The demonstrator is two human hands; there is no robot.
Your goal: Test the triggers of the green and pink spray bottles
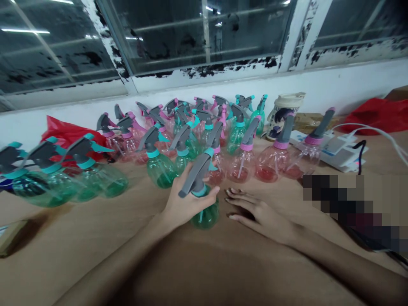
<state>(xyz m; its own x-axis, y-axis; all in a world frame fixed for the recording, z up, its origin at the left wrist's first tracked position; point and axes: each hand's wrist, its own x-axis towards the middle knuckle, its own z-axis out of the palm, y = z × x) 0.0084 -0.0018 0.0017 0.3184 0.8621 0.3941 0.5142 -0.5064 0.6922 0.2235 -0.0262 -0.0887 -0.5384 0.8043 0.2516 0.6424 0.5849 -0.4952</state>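
My left hand point(185, 204) grips a green plastic spray bottle point(205, 214) around its neck, with the grey trigger head point(194, 175) tilted up and to the left. My right hand point(258, 214) lies flat on the brown table top point(95, 229), palm down with fingers spread, holding nothing. Its fingertips are close to the held bottle. Just ahead of both hands stand a crowd of green and pink spray bottles point(237, 163) with grey triggers. Several green ones point(105, 180) lie on their sides at the left.
A patterned mug point(283, 117) stands behind the bottles, beside a white power strip point(342, 153) with cables. Red plastic bags point(376, 115) lie at both ends of the table, which meets a white wall under dirty windows point(204, 34). A pixelated patch hides the right side.
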